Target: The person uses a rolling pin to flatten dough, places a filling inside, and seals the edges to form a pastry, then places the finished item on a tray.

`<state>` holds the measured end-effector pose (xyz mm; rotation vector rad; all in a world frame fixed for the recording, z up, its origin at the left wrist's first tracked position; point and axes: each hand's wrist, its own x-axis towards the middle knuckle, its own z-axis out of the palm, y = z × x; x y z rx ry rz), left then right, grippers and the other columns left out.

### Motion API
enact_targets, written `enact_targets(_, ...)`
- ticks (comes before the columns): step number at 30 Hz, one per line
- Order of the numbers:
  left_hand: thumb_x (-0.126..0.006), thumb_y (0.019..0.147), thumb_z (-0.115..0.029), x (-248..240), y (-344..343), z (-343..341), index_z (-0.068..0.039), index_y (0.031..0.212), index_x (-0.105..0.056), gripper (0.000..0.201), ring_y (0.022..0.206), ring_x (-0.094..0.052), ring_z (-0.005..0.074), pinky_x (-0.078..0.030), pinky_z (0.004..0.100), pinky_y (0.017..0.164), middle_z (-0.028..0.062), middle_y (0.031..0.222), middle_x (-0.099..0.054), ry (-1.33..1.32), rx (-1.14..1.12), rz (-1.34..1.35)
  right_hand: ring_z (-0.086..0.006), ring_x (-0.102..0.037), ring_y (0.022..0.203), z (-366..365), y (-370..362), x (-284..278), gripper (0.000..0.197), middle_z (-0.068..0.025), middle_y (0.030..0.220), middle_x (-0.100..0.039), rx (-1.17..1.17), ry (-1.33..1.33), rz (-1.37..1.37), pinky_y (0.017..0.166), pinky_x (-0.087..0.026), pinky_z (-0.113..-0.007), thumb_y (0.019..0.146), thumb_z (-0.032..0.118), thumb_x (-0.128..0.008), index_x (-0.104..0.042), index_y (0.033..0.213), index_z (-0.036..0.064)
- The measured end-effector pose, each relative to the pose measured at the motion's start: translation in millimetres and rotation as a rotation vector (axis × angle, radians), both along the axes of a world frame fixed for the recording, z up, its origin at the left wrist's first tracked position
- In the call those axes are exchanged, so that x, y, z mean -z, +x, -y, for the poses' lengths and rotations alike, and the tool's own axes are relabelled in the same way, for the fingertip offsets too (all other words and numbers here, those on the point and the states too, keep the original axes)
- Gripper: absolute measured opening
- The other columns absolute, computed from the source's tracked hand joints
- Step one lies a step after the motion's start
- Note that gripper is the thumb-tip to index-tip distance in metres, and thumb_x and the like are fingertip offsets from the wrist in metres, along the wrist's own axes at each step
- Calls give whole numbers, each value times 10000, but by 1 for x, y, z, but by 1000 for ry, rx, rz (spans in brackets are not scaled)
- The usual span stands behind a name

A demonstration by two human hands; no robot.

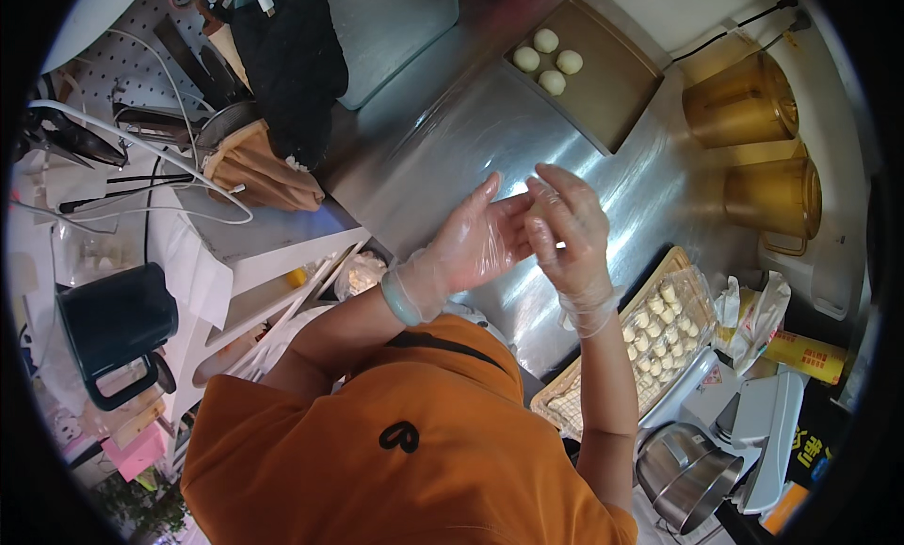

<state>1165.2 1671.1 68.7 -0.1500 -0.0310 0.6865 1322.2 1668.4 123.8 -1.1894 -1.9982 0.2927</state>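
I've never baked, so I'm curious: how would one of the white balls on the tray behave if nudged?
The white ball would probably roll, given its round shape, though a soft underside might slow it. It looks like dough, so pinching could dent it. The tray's raised edge would likely stop a gentle roll.

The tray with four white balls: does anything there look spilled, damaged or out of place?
No spill or damage stands out; the white balls simply sit grouped toward the left side of the tray.
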Motion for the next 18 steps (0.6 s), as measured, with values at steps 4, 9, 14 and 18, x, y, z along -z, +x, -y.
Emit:
enact_targets(4, -420, 994, -509, -8, -1, 1, -18, 1206, -513, 543, 988, -576, 146, -454, 319, 958, 46, 1082, -589, -187, 27, -213, -294, -648, 881, -2, -8, 23, 265, -119, 1002, -644, 25, 117, 58, 710, -549, -365, 721, 53, -725, -660, 976, 18)
enact_targets(9, -455, 994, -468, 0, -6, -1, -1, 1198, -508, 512, 1013, -582, 142, -452, 314, 953, 48, 1086, -589, -209, -4, -215, -285, -653, 849, -2, -18, 29, 233, -110, 964, -648, 57, 141, 13, 693, -552, -360, 708, 41, -724, -659, 931, 22)
enact_targets(14, -431, 1005, -458, -8, 0, -2, -17, 1221, -527, 500, 1047, -576, 159, -445, 329, 965, 69, 1160, -589, -31, -101, -358, -301, -651, 852, -7, -22, 20, 198, -136, 979, -654, 170, 11, -158, 712, -545, -359, 767, 42, -702, -662, 957, 0)
enact_targets(18, -391, 1011, -479, 7, 1, 1, -10, 1291, -502, 557, 1133, -545, 197, -419, 365, 1023, 107, 1239, -568, -20, -82, -266, -329, -631, 987, -1, -23, 4, 235, -180, 1092, -641, 239, -231, -267, 860, -510, -382, 876, 94, -620, -646, 1083, -15)
